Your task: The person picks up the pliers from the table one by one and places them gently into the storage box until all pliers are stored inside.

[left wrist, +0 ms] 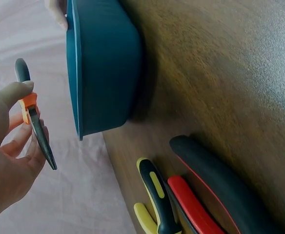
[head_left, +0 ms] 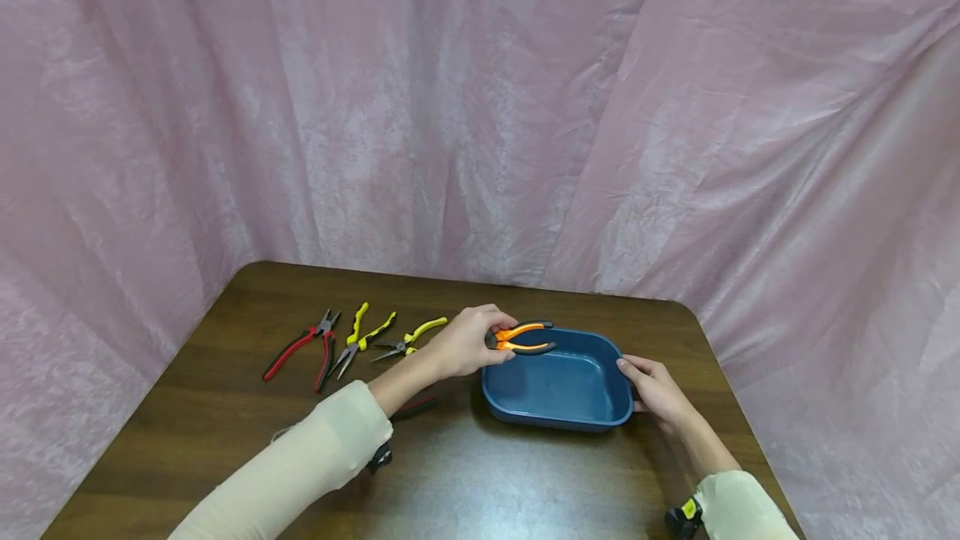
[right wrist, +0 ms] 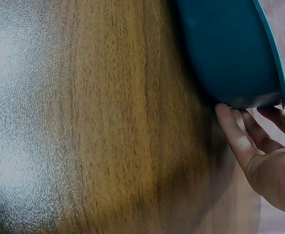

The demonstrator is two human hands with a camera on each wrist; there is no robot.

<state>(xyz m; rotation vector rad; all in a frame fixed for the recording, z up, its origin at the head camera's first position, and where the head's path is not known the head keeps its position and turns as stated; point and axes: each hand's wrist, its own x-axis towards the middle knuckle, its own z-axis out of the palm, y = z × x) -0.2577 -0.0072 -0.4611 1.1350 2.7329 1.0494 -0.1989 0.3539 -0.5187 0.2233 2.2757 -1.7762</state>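
Observation:
My left hand [head_left: 471, 342] pinches needle-nose pliers with orange and black handles [head_left: 519, 330] by the pivot area, above the left part of a blue rectangular bin [head_left: 555, 422]. In the left wrist view the jaws of these pliers [left wrist: 42, 139] point away from the bin wall, and thumb and fingers close on the orange part. The bin's inside floor shows bare in the head view. At its right end my right hand [head_left: 660, 394] grips the wall, thumb over the rim and fingers against the outside, as the right wrist view also shows.
Left of the bin lie red-and-black pliers [head_left: 291, 352] and two yellow-and-black pliers, one [head_left: 362, 343] beside the other [head_left: 407, 346]. Another red-and-black handle [head_left: 417, 407] shows partly beneath the left forearm. A pink curtain [head_left: 480, 107] hangs behind the wooden table [head_left: 465, 490].

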